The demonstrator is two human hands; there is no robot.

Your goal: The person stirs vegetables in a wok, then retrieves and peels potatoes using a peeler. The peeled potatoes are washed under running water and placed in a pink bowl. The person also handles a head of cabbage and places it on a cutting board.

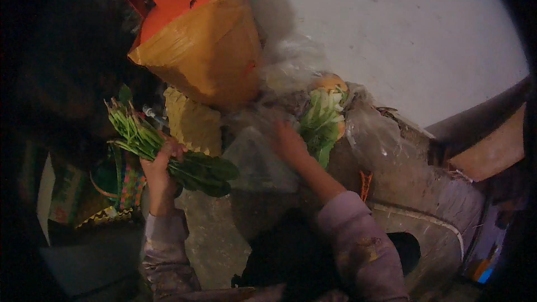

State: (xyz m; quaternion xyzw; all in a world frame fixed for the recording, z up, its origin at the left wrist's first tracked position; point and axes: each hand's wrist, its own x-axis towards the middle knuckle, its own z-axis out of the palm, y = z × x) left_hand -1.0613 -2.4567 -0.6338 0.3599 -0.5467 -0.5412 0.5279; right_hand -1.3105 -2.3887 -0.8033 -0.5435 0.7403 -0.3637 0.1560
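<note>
My left hand grips a bunch of leafy greens. The pale green stems point up and left, and the dark leaves hang out to the right of my fist. My right hand reaches over a clear plastic bag. Its fingers are blurred against the plastic, so I cannot tell whether they hold it. Just right of that hand lies a leafy vegetable with pale stalks, beside a round orange vegetable or fruit partly covered by plastic.
An orange gas cylinder in a yellow-brown wrap stands ahead. Below it sits a crumpled yellow bag. A patterned woven bag is at the left. More clear plastic lies right, before a white wall.
</note>
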